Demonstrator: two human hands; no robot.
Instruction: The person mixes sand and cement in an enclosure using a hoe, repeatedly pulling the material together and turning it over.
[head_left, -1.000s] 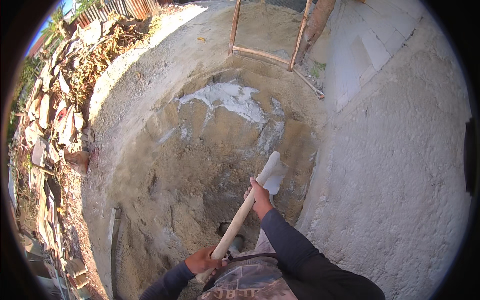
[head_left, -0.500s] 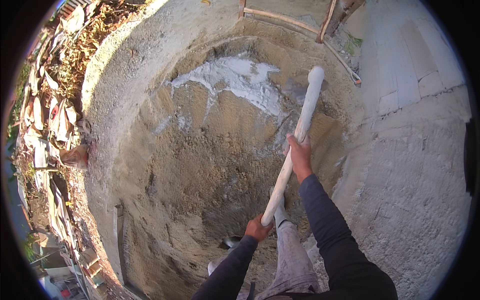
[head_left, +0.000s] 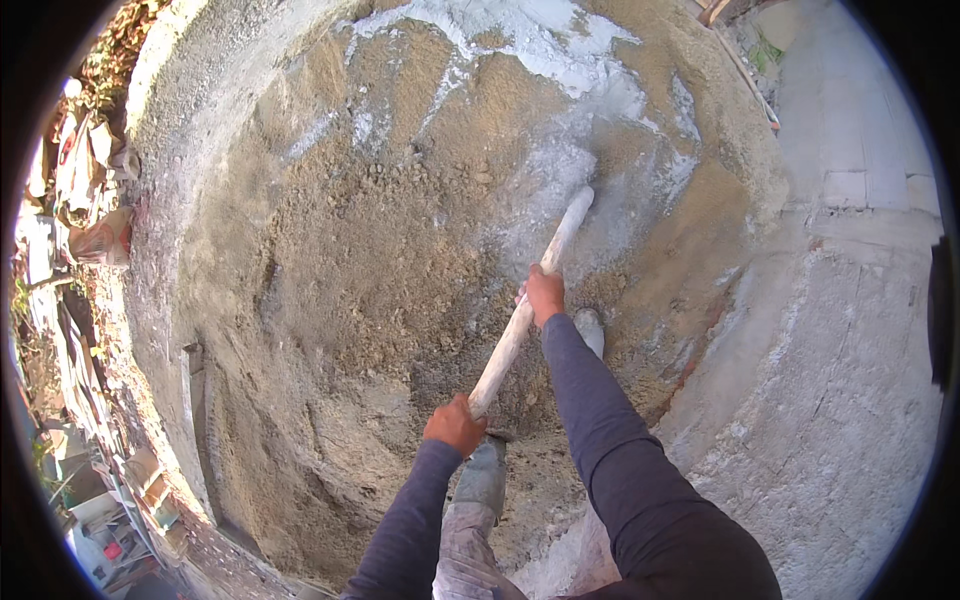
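Note:
With both hands I grip a long, pale wooden tool handle (head_left: 505, 350), slanting from near left to far right over the heap. My left hand (head_left: 456, 425) is closed around its near end. Farther up, my right hand (head_left: 543, 294) wraps around the middle of the handle. The far end is rounded and sits over grey powder; the tool's head, if there is one, cannot be made out. Below lies a wide heap of brown sand (head_left: 350, 260), with whitish-grey powder (head_left: 520, 35) spread over its far side and streaking down toward the handle.
My boots (head_left: 482, 478) stand on the heap, close below the handle. A narrow board (head_left: 195, 420) edges the sand at the left. Dry leaves, sacks (head_left: 102, 238) and scrap lie beyond it. Rough grey concrete (head_left: 810, 400) runs along the right.
The handle has come down and nearer, with both hands still on it. Grey powder is spread farther toward me. My view has shifted forward, and my feet have changed place.

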